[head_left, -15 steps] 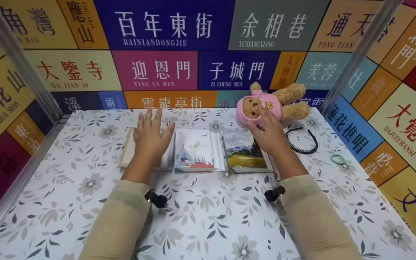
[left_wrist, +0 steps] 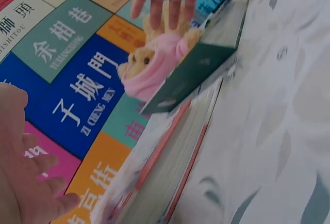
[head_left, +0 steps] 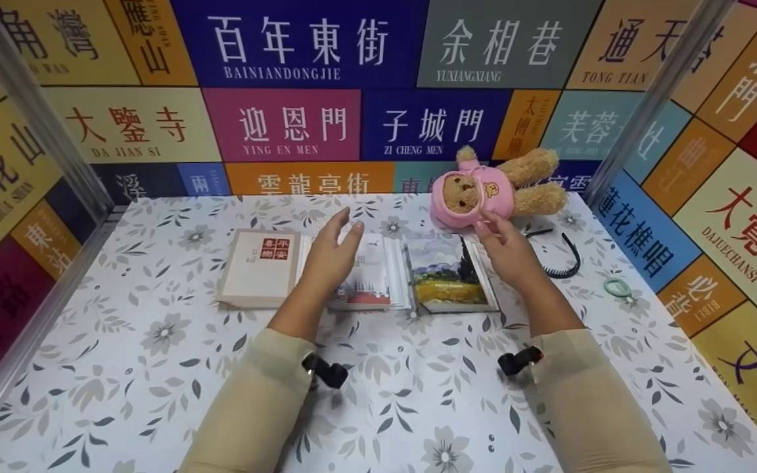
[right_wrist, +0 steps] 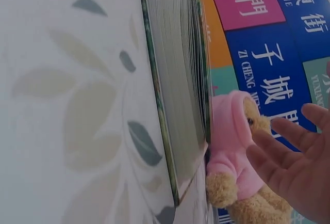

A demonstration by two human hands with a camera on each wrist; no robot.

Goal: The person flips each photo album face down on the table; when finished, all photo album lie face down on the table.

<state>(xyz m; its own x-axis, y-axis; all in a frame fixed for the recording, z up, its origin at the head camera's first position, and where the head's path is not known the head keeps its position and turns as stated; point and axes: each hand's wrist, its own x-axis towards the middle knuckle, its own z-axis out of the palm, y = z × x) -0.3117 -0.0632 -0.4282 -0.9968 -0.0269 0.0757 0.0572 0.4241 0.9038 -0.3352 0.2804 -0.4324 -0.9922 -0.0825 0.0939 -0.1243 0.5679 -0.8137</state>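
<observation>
My left hand hovers over the middle book, which has a pale cover with a red lower edge. Its fingers are extended and it holds nothing. Left of it lies a beige book with red square characters. My right hand is by the right edge of a book with a landscape painting cover, fingers loosely spread with nothing in them. In the right wrist view, that painted book's page edges show beside the right hand. The left wrist view catches the left hand apart from the books.
A teddy bear in a pink hoodie lies behind the painted book, against the back wall panel. To the right are a black headband and a green hair ring. Lettered panels enclose the floral-covered table.
My left hand has moved right, from above the beige book to above the middle one, uncovering the beige cover. My right hand has shifted right and nearer, away from in front of the bear.
</observation>
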